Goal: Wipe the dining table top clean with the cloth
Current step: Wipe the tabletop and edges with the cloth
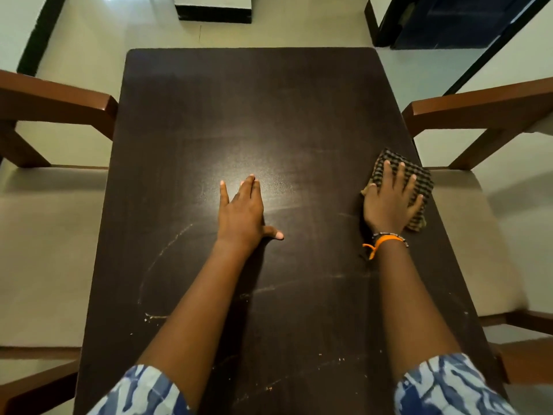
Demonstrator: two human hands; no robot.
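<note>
Right hand (390,202) lies flat on the cloth (417,187), fingers spread, palm pressing it down on the dining table top (239,115); no grip, just an open palm on top. Cloth is a folded dark checked piece, sitting close to the table's right edge, its outer side just about at the edge line. Orange band (386,240) and a beaded one sit on that wrist.

Left hand (244,211) is open too, palm down, bare on the wood near table centre, thumb out to the right, holding nothing.

Table is dark brown, long axis running away from the camera, corners rounded. Far half is bare with a glare patch mid-table. Near half shows pale curved streaks and crumbs (149,316), mostly left of the left forearm and toward the near edge.

Left chair (45,229) and right chair (484,241) stand on either side, cushions tucked up to the long edges, wooden backs level with the far half. Pale floor (89,49) beyond the far edge is open. Both sleeves (140,390) are blue-white patterned, over the near edge.
</note>
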